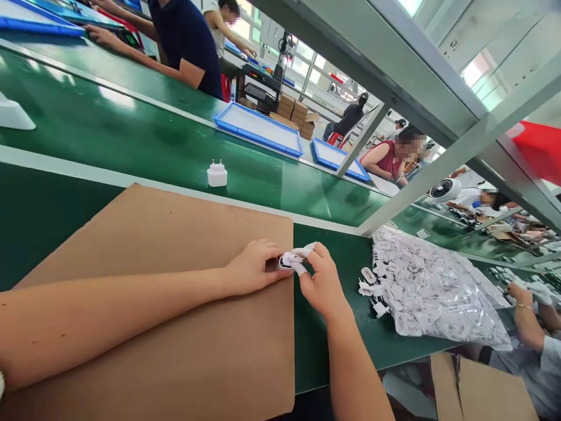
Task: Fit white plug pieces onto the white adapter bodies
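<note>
My left hand [252, 268] and my right hand [322, 280] meet at the right edge of a brown board [175, 292] on the green bench. Both are closed on a small white plug part [290, 261] held between their fingertips. White finger cots cover some fingertips of my right hand. A finished white charger plug [217, 174] stands alone on the green conveyor belt [131, 134] beyond the board. To the right of my hands lie several loose white plug parts [370, 289] beside a clear plastic bag [433, 292] full of them.
Two blue trays [258, 126] sit at the far side of the belt. Grey metal frame bars [438, 164] cross overhead on the right. Other people work across the belt and at the right, where a hand [521, 295] reaches in. Cardboard boxes [477, 389] stand below right.
</note>
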### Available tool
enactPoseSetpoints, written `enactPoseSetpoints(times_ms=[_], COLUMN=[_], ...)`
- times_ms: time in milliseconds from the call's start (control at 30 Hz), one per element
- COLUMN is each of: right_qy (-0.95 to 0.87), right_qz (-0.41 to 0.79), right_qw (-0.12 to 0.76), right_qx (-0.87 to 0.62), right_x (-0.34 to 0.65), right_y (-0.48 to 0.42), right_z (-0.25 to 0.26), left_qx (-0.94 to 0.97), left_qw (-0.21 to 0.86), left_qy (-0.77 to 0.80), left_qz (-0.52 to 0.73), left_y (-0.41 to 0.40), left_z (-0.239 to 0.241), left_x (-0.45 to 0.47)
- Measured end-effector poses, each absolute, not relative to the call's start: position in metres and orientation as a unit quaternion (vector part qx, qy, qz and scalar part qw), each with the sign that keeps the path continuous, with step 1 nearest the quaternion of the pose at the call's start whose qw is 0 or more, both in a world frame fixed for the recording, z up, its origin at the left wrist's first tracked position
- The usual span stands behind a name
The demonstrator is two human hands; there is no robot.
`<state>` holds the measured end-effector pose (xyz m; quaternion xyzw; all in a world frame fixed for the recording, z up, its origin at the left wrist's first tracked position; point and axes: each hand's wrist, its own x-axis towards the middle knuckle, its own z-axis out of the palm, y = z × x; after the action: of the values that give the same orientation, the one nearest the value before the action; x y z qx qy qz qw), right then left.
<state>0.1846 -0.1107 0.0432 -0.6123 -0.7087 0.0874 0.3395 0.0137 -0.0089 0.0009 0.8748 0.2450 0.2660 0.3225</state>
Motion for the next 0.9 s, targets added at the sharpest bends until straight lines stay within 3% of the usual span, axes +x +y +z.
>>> enactPoseSetpoints(times_ms=[200, 700, 900], right_qy=[-0.732, -0.733, -0.710], right_qz=[0.064, 0.019, 0.006], right_qw=[0.288, 0.271, 0.329], right_qx=[-0.614, -0.623, -0.622], right_x=[0.1816, 0.1767, 0.1790], right_y=[-0.1071, -0.1070, -0.1081], right_z=[0.0449, 0.0450, 0.0442], left_qx=[0.870, 0.874, 0.875], left_qw=[0.349, 0.352, 0.353], left_qy=[0.225, 0.210, 0.211], left_qz=[0.266, 0.261, 0.256], left_y=[-0.0054, -0.0051, -0.0041], left_z=[0.0019, 0.0054, 0.0071], left_x=[0.0142, 0.0128, 0.0134])
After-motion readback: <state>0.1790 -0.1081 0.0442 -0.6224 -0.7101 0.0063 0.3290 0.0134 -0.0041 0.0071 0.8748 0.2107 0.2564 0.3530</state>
